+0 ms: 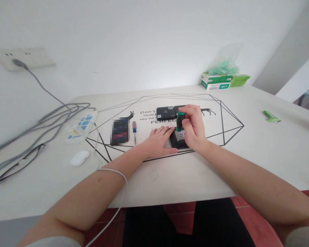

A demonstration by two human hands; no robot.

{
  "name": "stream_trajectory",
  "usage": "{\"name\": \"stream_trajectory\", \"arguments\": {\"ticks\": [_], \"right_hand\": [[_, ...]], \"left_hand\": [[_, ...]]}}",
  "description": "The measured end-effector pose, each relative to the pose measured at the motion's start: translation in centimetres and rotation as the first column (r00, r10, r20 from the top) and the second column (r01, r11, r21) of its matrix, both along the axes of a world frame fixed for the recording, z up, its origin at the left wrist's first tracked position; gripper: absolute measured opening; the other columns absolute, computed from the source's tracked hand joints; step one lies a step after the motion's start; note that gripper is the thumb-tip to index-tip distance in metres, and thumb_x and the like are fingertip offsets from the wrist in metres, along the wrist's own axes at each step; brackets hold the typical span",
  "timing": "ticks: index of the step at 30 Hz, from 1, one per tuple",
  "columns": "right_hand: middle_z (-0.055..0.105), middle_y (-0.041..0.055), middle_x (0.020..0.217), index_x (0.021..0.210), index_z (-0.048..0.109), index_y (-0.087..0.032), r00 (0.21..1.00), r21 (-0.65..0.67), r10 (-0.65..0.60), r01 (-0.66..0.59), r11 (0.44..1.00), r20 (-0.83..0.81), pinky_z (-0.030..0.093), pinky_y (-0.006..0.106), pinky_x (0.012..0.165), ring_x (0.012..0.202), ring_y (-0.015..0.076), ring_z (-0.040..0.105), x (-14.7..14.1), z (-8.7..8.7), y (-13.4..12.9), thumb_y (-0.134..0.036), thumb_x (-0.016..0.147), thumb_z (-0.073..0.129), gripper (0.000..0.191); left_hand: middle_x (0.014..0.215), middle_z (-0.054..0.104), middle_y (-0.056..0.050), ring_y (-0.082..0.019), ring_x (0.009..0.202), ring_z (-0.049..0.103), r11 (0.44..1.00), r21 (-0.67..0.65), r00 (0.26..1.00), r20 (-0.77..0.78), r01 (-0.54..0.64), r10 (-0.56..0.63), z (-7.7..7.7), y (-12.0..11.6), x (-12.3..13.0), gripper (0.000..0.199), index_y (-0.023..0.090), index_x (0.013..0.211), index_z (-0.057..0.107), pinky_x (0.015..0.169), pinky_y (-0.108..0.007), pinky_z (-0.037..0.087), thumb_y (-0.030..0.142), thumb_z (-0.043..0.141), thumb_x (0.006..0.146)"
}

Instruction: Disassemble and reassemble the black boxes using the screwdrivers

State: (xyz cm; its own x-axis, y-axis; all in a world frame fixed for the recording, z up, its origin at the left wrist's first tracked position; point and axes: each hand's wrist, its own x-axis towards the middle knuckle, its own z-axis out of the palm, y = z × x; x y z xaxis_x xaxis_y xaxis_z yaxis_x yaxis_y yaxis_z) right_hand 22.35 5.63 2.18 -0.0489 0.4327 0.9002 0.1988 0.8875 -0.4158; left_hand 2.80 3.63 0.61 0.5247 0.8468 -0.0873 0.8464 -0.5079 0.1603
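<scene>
A green-and-black screwdriver (180,120) stands roughly upright in my right hand (195,128), its handle between thumb and fingers. Below it lies a flat black device (174,141) with a printed silver-white label (179,136), partly covered by my right hand; the screwdriver's tip is too small to make out. My left hand (161,140) rests with fingers stretched out against the device's left side. Just behind are two flat black boxes, a left one (166,113) and a right one (177,109) partly hidden by my right hand.
Left on the white table lie a second screwdriver (134,129), a pixelated dark item (119,131), a power strip (79,128) with cables, a white earbud case (79,158) and glasses (18,164). A green wrapper (271,116) lies right; green-white boxes (216,80) stand at the back.
</scene>
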Motion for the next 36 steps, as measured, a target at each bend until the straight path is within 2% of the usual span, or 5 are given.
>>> {"name": "stream_trajectory", "arguments": {"ticks": [6, 11, 18, 27, 36], "right_hand": [[0.063, 0.0086, 0.117, 0.124, 0.064, -0.028, 1.000, -0.008, 0.005, -0.005, 1.000, -0.008, 0.056, 0.045, 0.084, 0.110, 0.0251, 0.061, 0.3, 0.3, 0.1, -0.014, 0.097, 0.044, 0.036], [0.065, 0.0065, 0.112, 0.122, 0.064, -0.028, 0.998, 0.001, 0.068, -0.068, 0.998, -0.016, 0.055, 0.042, 0.081, 0.101, 0.0225, 0.062, 0.1, 0.3, 0.0, -0.025, 0.102, 0.054, 0.023], [0.055, 0.0069, 0.111, 0.122, 0.061, -0.029, 0.996, -0.030, -0.085, 0.085, 0.996, -0.008, 0.057, 0.043, 0.078, 0.103, 0.0246, 0.058, -0.6, 0.1, 0.0, -0.036, 0.091, 0.077, 0.035], [0.060, 0.0093, 0.121, 0.142, 0.051, -0.031, 1.000, -0.034, -0.022, 0.023, 0.999, 0.013, 0.060, 0.048, 0.086, 0.100, 0.0246, 0.061, -0.3, -0.8, 0.2, -0.029, 0.098, 0.060, 0.044], [0.069, 0.0107, 0.131, 0.148, 0.053, -0.030, 0.994, 0.002, 0.083, -0.083, 0.997, 0.074, 0.061, 0.050, 0.096, 0.119, 0.0271, 0.068, 0.1, -0.4, 0.0, -0.024, 0.106, 0.043, 0.043]], "left_hand": [[0.179, 0.021, -0.022, -0.043, 0.166, 0.018, 1.000, -0.001, 1.000, 0.013, -0.003, 0.003, -0.2, 0.0, -0.1, 0.112, 0.016, 0.174, 0.014, 0.132, -0.062, 0.015, 0.089, 0.042, 0.093], [0.179, 0.021, -0.023, -0.043, 0.165, 0.019, 1.000, -0.005, 1.000, 0.027, 0.003, -0.003, 0.0, 0.0, -0.1, 0.110, 0.017, 0.173, 0.016, 0.130, -0.064, 0.016, 0.087, 0.045, 0.093], [0.178, 0.023, -0.022, -0.042, 0.164, 0.022, 1.000, -0.009, 0.999, 0.041, 0.030, -0.029, 0.7, -0.2, 0.1, 0.102, 0.017, 0.171, 0.020, 0.130, -0.064, 0.018, 0.079, 0.049, 0.096], [0.177, 0.026, -0.023, -0.043, 0.164, 0.023, 1.000, -0.008, 0.999, 0.037, 0.011, -0.011, 0.5, -0.2, 0.1, 0.102, 0.018, 0.170, 0.023, 0.130, -0.063, 0.017, 0.082, 0.049, 0.095], [0.178, 0.021, -0.024, -0.042, 0.166, 0.018, 1.000, -0.002, 1.000, 0.020, 0.010, -0.010, -0.1, 0.1, -0.1, 0.109, 0.017, 0.173, 0.014, 0.131, -0.063, 0.015, 0.087, 0.044, 0.094]]}}
